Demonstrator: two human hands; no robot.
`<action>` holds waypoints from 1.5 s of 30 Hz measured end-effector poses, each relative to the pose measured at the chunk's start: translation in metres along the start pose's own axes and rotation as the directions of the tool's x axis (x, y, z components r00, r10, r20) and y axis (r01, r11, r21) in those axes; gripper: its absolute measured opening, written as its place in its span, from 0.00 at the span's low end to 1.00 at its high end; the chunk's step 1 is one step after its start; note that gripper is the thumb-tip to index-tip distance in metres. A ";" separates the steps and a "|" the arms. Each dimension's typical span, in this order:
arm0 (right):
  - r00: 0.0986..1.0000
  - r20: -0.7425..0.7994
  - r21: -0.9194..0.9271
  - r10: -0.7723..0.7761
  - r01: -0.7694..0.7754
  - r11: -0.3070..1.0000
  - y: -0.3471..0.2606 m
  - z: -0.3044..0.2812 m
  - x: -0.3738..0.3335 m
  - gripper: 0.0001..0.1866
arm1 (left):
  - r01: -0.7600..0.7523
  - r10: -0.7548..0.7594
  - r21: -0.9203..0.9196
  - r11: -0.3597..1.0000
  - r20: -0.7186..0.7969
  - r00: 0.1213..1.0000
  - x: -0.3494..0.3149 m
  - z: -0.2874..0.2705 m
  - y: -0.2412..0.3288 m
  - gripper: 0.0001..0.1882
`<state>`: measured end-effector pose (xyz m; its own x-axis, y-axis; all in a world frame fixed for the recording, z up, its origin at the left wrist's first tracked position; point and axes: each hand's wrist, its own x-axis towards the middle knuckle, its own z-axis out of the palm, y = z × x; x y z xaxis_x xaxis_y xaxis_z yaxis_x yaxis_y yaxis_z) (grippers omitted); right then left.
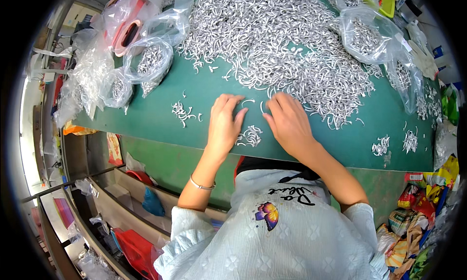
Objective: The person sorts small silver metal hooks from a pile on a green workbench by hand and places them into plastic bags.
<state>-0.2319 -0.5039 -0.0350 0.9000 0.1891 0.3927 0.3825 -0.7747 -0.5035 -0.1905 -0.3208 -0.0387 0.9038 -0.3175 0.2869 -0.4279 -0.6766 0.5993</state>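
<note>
A broad heap of small curved silver-white pieces covers the far part of the green table. My left hand rests at the heap's near side, fingers bent and thumb apart from them. One loose curved piece lies just right of its fingertips. Opposite, my right hand is at the heap's edge with fingers bent and thumb spread. Another curved piece is beside its thumb and fingertips; whether they touch it I cannot tell. Between my wrists lies a small pile of pieces.
Small groups of pieces lie at the left and right. Clear plastic bags of pieces stand at far left and far right. A pink-red container is behind the left bags. Drawers sit below left.
</note>
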 end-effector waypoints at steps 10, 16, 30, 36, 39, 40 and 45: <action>0.996 0.062 -0.151 0.065 -0.055 0.987 -0.004 0.008 -0.006 0.08 | -0.050 0.048 -0.047 0.998 -0.038 0.998 0.013 0.009 -0.013 0.06; 0.993 0.063 -0.150 0.102 -0.091 0.984 0.011 0.003 -0.023 0.10 | -0.002 -0.001 -0.113 0.994 -0.033 0.999 0.008 0.001 0.005 0.06; 0.996 -0.051 0.010 0.080 -0.079 0.997 0.028 -0.024 -0.039 0.13 | 0.013 0.004 -0.173 0.985 0.098 0.995 0.011 0.008 0.043 0.11; 0.814 -0.380 -0.202 0.440 -0.537 0.819 0.105 -0.149 -0.113 0.08 | -0.030 0.064 -0.186 0.982 0.181 0.981 0.004 0.015 0.053 0.10; 0.675 -0.581 -0.358 0.454 -0.713 0.603 0.163 -0.196 -0.172 0.07 | -0.052 0.116 -0.243 0.969 0.258 0.959 0.008 0.022 0.063 0.09; 0.643 -0.597 -0.349 0.480 -0.747 0.566 0.173 -0.200 -0.183 0.06 | -0.074 0.142 -0.251 0.965 0.266 0.953 0.008 0.026 0.063 0.09; 0.722 -0.562 -0.293 0.404 -0.630 0.719 0.127 -0.164 -0.126 0.10 | -0.135 0.212 -0.257 0.957 0.304 0.929 0.001 0.038 0.066 0.09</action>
<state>-0.3308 -0.7245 -0.0220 0.6868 -0.5154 0.5125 -0.3537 -0.8530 -0.3838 -0.2180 -0.3908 -0.0279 0.7497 -0.6406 0.1660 -0.5321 -0.4344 0.7268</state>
